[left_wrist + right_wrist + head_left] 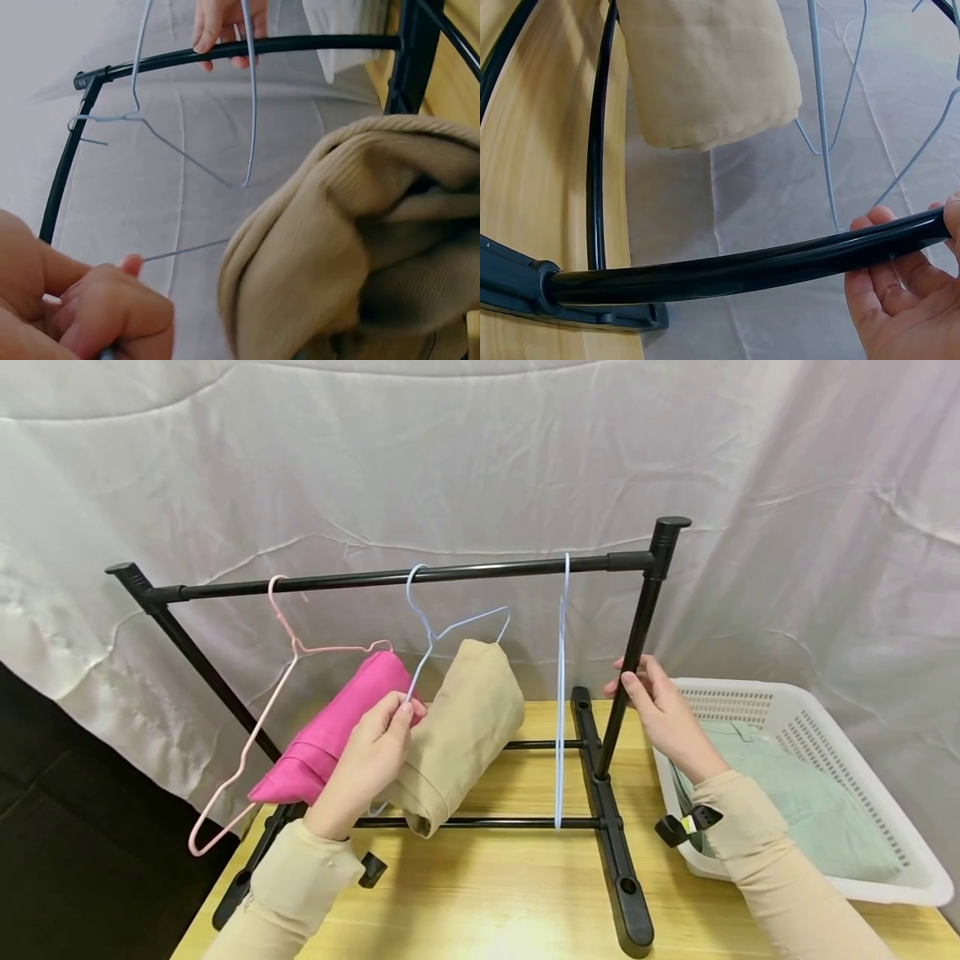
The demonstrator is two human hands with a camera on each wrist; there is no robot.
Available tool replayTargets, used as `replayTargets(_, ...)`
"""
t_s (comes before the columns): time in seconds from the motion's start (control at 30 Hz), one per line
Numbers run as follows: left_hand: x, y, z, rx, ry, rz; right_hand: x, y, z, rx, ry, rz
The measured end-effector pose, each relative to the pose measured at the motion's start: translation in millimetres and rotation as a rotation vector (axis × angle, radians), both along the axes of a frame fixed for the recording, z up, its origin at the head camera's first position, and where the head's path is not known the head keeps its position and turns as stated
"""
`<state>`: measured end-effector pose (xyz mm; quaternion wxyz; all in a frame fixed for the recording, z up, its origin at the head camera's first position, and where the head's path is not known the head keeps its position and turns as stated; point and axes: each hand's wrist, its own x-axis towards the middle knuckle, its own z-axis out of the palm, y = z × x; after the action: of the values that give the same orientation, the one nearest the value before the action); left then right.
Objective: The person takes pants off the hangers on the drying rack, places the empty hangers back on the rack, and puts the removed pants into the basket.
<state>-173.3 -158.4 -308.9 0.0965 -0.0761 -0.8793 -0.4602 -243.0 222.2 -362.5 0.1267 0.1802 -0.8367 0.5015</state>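
On the black rack (375,580), a light blue hanger (422,664) hangs with a folded khaki garment (472,718) draped over its bottom bar. My left hand (367,760) pinches one sloping arm of this hanger between thumb and fingers. In the left wrist view, the garment's open folds (300,262) face the camera beside that hand. My right hand (671,718) grips the rack's right upright (639,627), thumb in front. The right wrist view shows its fingers (900,289) curled around the tube.
Further left, a pink hanger (247,743) carries a bright pink folded garment (337,727). A bare blue hanger (561,693) hangs near the right upright. On the wooden table (480,910), a white basket (810,702) with pale green clothing (802,810) stands at right. A light curtain hangs behind.
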Motion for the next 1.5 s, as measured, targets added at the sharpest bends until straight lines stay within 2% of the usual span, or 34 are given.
replayTargets(0.2, -1.0, 5.8, -4.4, 0.277, -0.027, -0.003, 0.5, -0.6, -0.8, 0.004, 0.002, 0.004)
replayTargets(0.33, 0.5, 8.4, -6.0, 0.383, -0.012, -0.016, 1.0, -0.8, -1.0, 0.004, 0.004, -0.003)
replayTargets(0.57, 1.0, 9.0, -2.6, 0.383, 0.02, 0.024, 1.6, -0.8, -1.4, 0.004, 0.0, 0.001)
replayTargets(0.83, 3.0, 11.4, 10.5, 0.369, 0.083, 0.034, 2.1, -0.9, -1.7, -0.004, -0.006, 0.005)
replayTargets(1.07, 11.3, 13.6, 17.8, 0.439, 0.084, -0.026, 1.4, -0.4, -2.4, -0.008, -0.015, 0.002)
replayTargets(1.33, 25.0, 13.6, 16.9, 0.433, 0.066, -0.056, 1.2, -0.2, -2.0, 0.001, -0.001, -0.008)
replayTargets(1.5, 35.5, 13.0, 15.1, 0.468, 0.041, -0.093, 2.2, -0.7, -0.8, 0.032, 0.02, -0.029)
